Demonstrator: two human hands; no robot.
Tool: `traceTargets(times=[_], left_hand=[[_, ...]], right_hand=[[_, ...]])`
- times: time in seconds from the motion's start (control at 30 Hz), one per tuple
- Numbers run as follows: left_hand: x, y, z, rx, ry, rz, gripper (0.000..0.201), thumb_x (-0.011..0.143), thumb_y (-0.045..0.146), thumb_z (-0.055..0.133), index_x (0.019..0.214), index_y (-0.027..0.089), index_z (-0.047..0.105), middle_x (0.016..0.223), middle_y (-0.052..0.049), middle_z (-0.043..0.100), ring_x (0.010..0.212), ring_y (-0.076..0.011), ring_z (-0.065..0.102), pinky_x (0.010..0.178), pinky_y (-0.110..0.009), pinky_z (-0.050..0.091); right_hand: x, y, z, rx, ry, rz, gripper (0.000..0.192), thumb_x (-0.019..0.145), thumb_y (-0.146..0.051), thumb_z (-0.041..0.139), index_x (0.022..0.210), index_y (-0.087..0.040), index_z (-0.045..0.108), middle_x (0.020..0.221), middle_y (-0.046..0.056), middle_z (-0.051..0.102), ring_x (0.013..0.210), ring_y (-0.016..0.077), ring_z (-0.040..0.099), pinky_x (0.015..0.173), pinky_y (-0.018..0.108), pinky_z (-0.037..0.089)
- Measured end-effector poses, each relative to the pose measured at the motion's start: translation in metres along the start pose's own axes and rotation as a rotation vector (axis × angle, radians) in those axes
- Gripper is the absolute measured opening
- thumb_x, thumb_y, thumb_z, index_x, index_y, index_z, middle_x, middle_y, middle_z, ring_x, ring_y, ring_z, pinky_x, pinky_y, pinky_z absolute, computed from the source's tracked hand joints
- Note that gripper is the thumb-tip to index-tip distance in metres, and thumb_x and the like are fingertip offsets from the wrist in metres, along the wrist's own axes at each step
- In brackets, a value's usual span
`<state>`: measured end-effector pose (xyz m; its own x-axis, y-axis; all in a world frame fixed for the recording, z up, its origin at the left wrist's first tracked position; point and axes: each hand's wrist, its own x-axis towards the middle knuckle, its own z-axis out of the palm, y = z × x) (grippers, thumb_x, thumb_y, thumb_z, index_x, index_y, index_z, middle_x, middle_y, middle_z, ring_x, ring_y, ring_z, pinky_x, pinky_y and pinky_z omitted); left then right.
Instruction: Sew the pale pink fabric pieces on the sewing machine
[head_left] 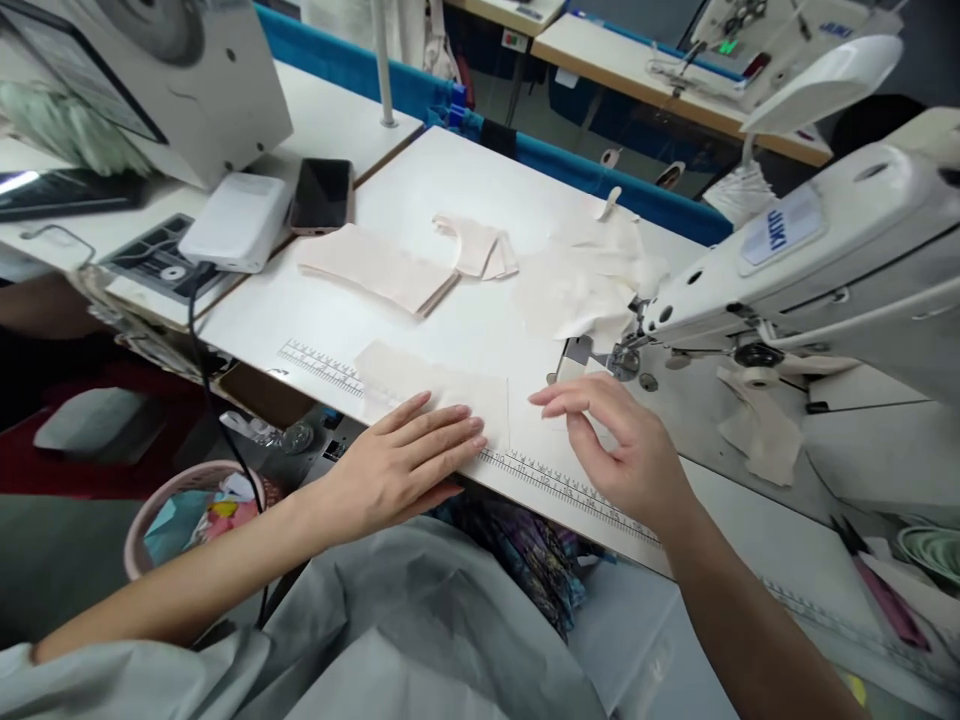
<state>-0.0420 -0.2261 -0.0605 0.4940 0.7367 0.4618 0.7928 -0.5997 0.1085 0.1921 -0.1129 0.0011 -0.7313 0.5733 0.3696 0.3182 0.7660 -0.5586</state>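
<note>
My left hand [397, 468] lies flat, fingers outstretched, on one pale fabric piece [476, 395] at the desk's [480, 325] near edge. My right hand [634, 450], thumb and fingertips apart, is just beside it; one fabric stack [375, 265] sits towards the left edge.

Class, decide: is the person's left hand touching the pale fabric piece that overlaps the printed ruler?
Touching: the head view shows the left hand with its fingers flat on the fabric piece.
</note>
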Motion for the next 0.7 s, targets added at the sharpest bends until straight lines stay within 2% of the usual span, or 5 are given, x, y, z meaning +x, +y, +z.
traceTargets(times=[0.23,0.4,0.53,0.63,0.7], left_hand=[[-0.006,-0.004,0.01,-0.051,0.176,0.061,0.037,0.085,0.013,0.067,0.12,0.023,0.059,0.103,-0.002,0.074,0.093,-0.0168,0.067,0.091,-0.034,0.051],[0.008,-0.005,0.005,-0.205,0.199,0.097,0.021,0.089,0.011,0.058,0.107,0.021,0.06,0.093,-0.003,0.074,0.081,-0.0158,0.067,0.074,-0.03,0.053],[0.022,-0.004,-0.011,-0.467,0.128,-0.173,0.016,0.092,0.011,0.052,0.103,0.021,0.057,0.084,-0.002,0.07,0.075,-0.0142,0.067,0.064,-0.023,0.053],[0.043,-0.011,-0.023,-0.746,-0.06,-0.47,0.007,0.096,0.026,0.051,0.096,0.023,0.058,0.074,0.001,0.064,0.06,-0.0111,0.061,0.05,-0.019,0.048],[0.064,-0.021,-0.027,-0.922,-0.22,-0.591,0.017,0.095,0.037,0.052,0.091,0.023,0.06,0.071,0.001,0.062,0.057,-0.0114,0.057,0.046,-0.02,0.046]], right_hand=[[-0.038,-0.012,-0.001,0.017,-0.272,-0.083,0.031,0.083,-0.003,0.041,0.086,-0.023,0.064,0.137,0.006,0.056,0.13,0.024,0.044,0.103,0.049,0.043],[-0.041,-0.017,0.005,-0.065,-0.368,-0.139,0.032,0.081,-0.006,0.048,0.095,-0.025,0.071,0.149,0.007,0.044,0.141,0.0274,0.031,0.112,0.056,0.031],[-0.038,-0.021,0.011,-0.031,-0.316,-0.13,0.032,0.087,-0.009,0.048,0.107,-0.023,0.069,0.143,0.01,0.05,0.137,0.0245,0.037,0.113,0.054,0.031],[-0.036,-0.022,0.013,0.137,-0.181,-0.063,0.032,0.092,-0.009,0.04,0.112,-0.016,0.064,0.118,0.013,0.064,0.114,0.0175,0.055,0.102,0.04,0.045],[-0.036,-0.021,0.01,0.273,-0.129,0.002,0.032,0.093,-0.009,0.038,0.114,-0.014,0.061,0.103,0.011,0.065,0.095,0.015,0.059,0.085,0.03,0.052]])
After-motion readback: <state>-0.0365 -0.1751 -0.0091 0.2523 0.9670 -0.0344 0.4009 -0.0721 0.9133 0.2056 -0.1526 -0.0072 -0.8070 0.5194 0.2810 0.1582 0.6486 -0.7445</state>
